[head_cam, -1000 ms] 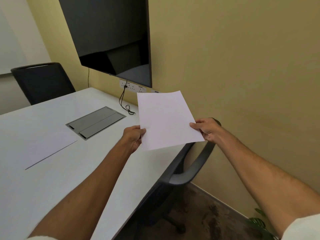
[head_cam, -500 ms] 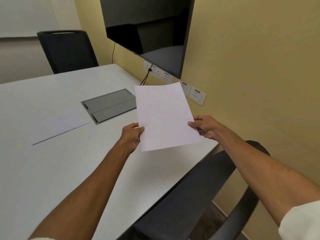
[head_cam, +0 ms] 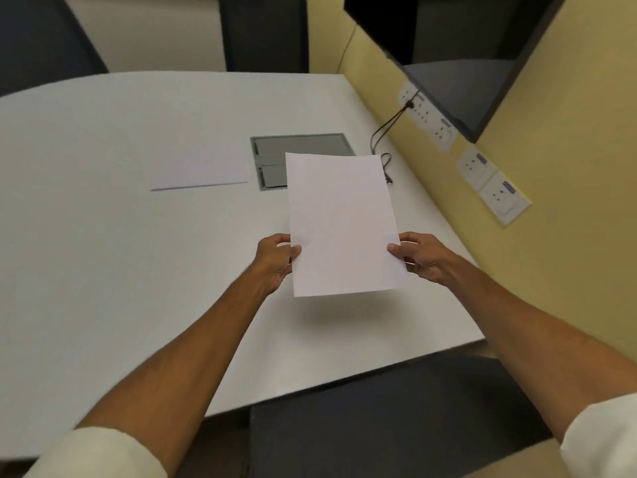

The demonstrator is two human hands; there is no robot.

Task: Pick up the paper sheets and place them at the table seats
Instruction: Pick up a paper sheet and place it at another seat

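Holding one paper sheet [head_cam: 341, 222] between both hands, the person is facing the near edge of a white table [head_cam: 103, 253]. The left hand [head_cam: 275, 260] is pinching the left edge of the sheet near its lower corner, with the thumb on top and the fingers curled underneath. The right hand [head_cam: 420, 257] is gripping the right edge in the same manner.

The sheet is hanging in the air above the table, near the corner by the yellow wall, and it is throwing a soft shadow on the tabletop below it. A second sheet [head_cam: 203, 167] is lying flat on the table, further away to the left, just beside a grey hatch [head_cam: 300, 144] set into the tabletop. The held sheet is hiding part of this hatch.

A dark chair [head_cam: 396, 415] is standing at the table edge, between the two forearms. On the wall a black screen [head_cam: 448, 46] is hanging, with white sockets [head_cam: 427, 119] under it, and a black cable [head_cam: 387, 127] is running from one socket down to the table.
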